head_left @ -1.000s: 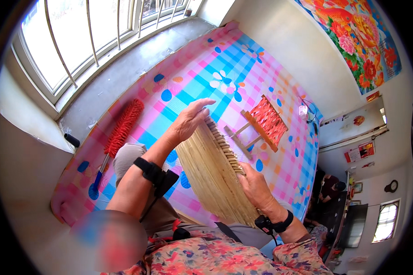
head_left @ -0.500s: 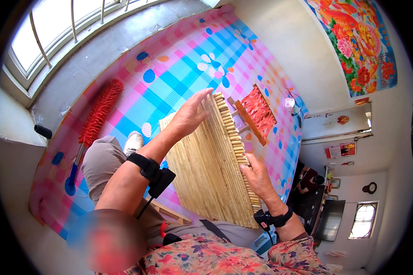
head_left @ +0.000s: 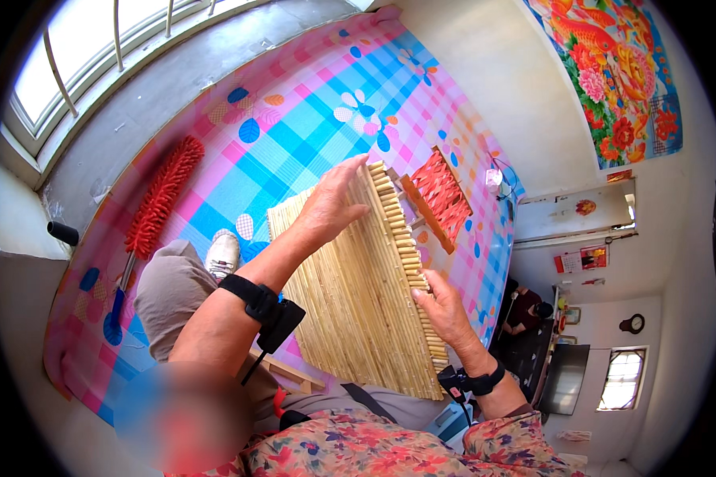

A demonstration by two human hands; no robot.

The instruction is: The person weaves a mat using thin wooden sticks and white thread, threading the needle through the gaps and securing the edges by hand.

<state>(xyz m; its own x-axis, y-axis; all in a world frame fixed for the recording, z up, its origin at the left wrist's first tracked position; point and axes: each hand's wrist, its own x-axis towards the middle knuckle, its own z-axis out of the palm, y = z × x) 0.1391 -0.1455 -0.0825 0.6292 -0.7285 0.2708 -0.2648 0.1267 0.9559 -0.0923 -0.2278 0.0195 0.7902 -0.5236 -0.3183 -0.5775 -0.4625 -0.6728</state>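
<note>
Left hand (head_left: pixel 332 208) touches slatted mat (head_left: pixel 354 290), right hand (head_left: pixel 445 312) holds its edge (head_left: pixel 406 245)

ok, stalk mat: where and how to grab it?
Grip the stalk mat by its ridged right edge, coming from the right, probably thumb on top, fingers beneath. Short stubs form a knobby rim there, which should resist slipping; the right hand is at that edge.

Spread tan reed mat (head_left: pixel 358 294), stalk-end edge in right hand (head_left: pixel 447 312)
</note>
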